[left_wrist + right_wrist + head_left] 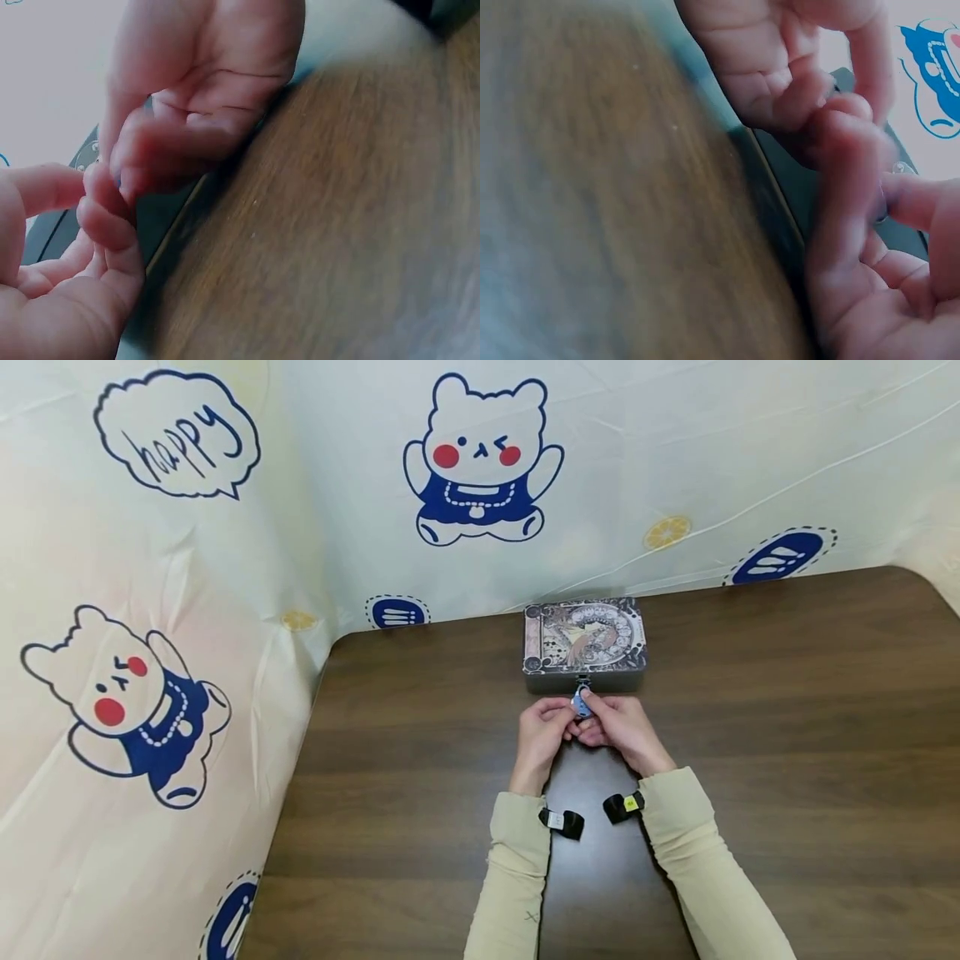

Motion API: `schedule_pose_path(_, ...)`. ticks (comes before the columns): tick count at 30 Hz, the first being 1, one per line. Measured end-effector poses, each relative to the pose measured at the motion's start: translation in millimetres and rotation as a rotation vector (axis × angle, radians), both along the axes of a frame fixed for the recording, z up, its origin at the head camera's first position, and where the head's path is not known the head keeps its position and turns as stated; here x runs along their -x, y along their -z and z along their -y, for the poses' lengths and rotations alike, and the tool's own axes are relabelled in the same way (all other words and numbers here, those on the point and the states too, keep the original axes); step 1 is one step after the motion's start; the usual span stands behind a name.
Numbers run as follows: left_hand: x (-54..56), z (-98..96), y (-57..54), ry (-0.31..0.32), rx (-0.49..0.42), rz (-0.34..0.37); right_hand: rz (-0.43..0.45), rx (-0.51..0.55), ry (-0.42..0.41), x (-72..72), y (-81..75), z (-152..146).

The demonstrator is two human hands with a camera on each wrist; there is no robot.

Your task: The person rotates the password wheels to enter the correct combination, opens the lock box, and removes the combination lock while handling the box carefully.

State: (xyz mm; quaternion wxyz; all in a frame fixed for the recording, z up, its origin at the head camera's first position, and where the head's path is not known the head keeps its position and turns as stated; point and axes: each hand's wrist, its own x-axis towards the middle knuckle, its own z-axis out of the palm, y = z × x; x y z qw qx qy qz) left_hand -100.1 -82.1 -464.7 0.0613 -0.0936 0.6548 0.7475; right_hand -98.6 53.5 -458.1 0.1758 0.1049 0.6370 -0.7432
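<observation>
A small blue padlock (582, 703) hangs at the front clasp (582, 681) of a dark rectangular box (585, 639) with an ornate picture lid. My right hand (626, 727) grips the padlock, thumb laid over its face and the other fingers curled beneath. From the other side my left hand (542, 731) pinches at its lower left edge with thumb and curled fingers. In the left wrist view, the left hand (75, 300) meets the right hand (202, 82) fingertip to fingertip. The fingers hide most of the padlock in both wrist views.
The box stands on the brown wooden table (405, 777) near its back edge. A pale printed curtain (480, 577) hangs right behind and along the left side. Black straps with tags (561, 822) show at both wrists, by the beige sleeves (517, 860).
</observation>
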Motion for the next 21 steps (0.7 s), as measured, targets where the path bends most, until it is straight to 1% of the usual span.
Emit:
schedule_pose_path(3, -0.9, -4.3, 0.1, 0.021, -0.016, 0.021, -0.051, -0.167, 0.002, 1.4, -3.3, -3)
schedule_pose_path(5, -1.8, -7.4, -0.9, 0.021, -0.034, 0.038, -0.071, -0.223, -0.002, 2.0, -5.6, -5)
schedule_pose_path(7, -2.8, -10.6, -1.6, 0.019, -0.057, 0.049, -0.073, -0.209, -0.013, 2.9, -6.3, -7)
schedule_pose_path(9, -3.2, -13.2, -1.2, 0.02, -0.088, 0.063, -0.064, -0.168, -0.027, 4.2, -6.4, -9)
schedule_pose_path(14, -2.9, -14.8, 3.0, 0.021, -0.144, 0.105, -0.052, -0.098, -0.065, 7.3, -4.2, -12)
schedule_pose_path(17, -3.2, -15.0, 3.6, 0.017, -0.135, 0.103, -0.048, -0.091, -0.094, 6.9, -3.2, -15)
schedule_pose_path(21, -1.5, -14.6, 4.4, 0.019, -0.146, 0.093, -0.03, -0.095, -0.118, 5.8, -3.1, -21)
